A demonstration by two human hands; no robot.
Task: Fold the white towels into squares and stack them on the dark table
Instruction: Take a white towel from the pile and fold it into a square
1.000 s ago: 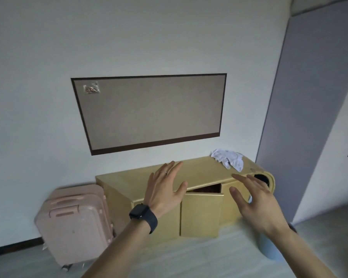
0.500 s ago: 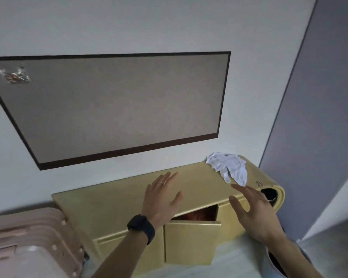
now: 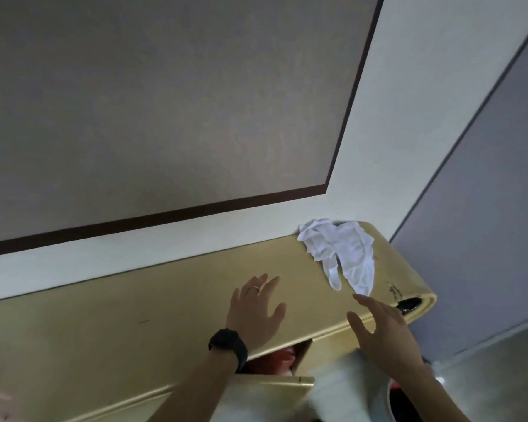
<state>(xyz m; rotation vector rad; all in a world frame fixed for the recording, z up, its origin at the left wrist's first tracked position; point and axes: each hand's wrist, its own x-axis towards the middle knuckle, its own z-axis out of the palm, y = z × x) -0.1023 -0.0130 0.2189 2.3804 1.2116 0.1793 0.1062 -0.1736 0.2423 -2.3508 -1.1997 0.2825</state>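
A crumpled white towel [image 3: 340, 252] lies on the right end of a yellow wooden cabinet [image 3: 141, 327], against the wall. My right hand [image 3: 381, 333] reaches out with straight fingers, its fingertips just short of the towel's near corner. My left hand [image 3: 255, 312], with a ring and a black watch on the wrist, hovers open over the cabinet top, to the left of the towel. Neither hand holds anything. No dark table is in view.
A cabinet door [image 3: 272, 388] stands ajar below my left arm, with something red [image 3: 282, 357] inside. A large framed brown board [image 3: 165, 111] hangs on the white wall. A grey panel [image 3: 485, 208] rises at the right. A bin's rim [image 3: 390, 400] shows at the bottom right.
I have come much closer to the cabinet; the pink suitcase has left the view. Both hands stay open, and my right hand has drawn nearer to the towel.
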